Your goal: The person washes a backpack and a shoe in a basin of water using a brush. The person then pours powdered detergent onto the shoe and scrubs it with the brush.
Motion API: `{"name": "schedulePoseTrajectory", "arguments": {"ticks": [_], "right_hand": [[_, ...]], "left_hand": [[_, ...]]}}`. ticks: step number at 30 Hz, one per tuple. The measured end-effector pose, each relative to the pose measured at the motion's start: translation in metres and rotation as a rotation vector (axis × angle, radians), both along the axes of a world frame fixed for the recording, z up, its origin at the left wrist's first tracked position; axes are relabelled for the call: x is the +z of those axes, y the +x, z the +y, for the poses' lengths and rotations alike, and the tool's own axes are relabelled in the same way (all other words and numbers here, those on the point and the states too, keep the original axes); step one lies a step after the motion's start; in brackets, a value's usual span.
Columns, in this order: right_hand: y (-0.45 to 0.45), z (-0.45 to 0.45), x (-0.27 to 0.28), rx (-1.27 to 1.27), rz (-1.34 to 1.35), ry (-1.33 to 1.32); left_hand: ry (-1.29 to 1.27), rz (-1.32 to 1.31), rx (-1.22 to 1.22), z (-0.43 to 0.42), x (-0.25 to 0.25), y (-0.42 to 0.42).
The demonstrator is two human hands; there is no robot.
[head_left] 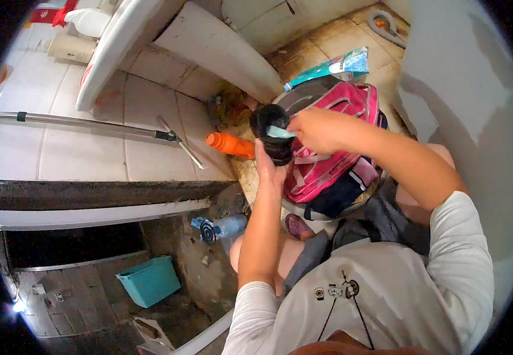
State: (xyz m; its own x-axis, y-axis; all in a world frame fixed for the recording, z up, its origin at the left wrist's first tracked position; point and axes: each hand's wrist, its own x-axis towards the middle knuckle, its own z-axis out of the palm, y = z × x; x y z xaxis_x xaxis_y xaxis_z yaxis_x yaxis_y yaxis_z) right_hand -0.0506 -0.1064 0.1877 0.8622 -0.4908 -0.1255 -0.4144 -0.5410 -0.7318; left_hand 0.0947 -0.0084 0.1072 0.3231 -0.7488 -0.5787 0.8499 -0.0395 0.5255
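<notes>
Item [268, 115], black, maybe a shoe, sits up in the air between the two hands, just left of the basin. Left hand [273, 170] grasps it from the near side, palm under; right hand [321, 131] is clenched on a light-blue tool [279, 132], maybe a brush, set against the item. Exact finger contact can't be told. Item looks light and soft, likely to flex if pressed; probably slippery if wet. Not fragile by the look of it. Best hold: firm around its near end, other side left free. Tool seems small, stiff; take by the right end.

Containers: grey basin [300, 96], round, on the floor, holds a pink backpack [327, 168], bulky, floppy, heavy if soaked. Water level not visible. Teal packet [327, 68] lies by the basin's far rim; contents not visible. Orange bottle [230, 144] left of the item, contents hidden. Blue bottle [230, 225] near left, see-through, fill unclear. Teal bin [151, 281] farther left, inside not readable.
</notes>
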Motion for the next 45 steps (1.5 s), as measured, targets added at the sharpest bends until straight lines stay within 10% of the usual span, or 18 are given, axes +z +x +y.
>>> {"name": "schedulePoseTrajectory", "arguments": {"ticks": [45], "right_hand": [[-0.012, -0.006, 0.032, 0.050, 0.037, 0.002]], "left_hand": [[-0.144, -0.123, -0.117, 0.001, 0.004, -0.008]]}}
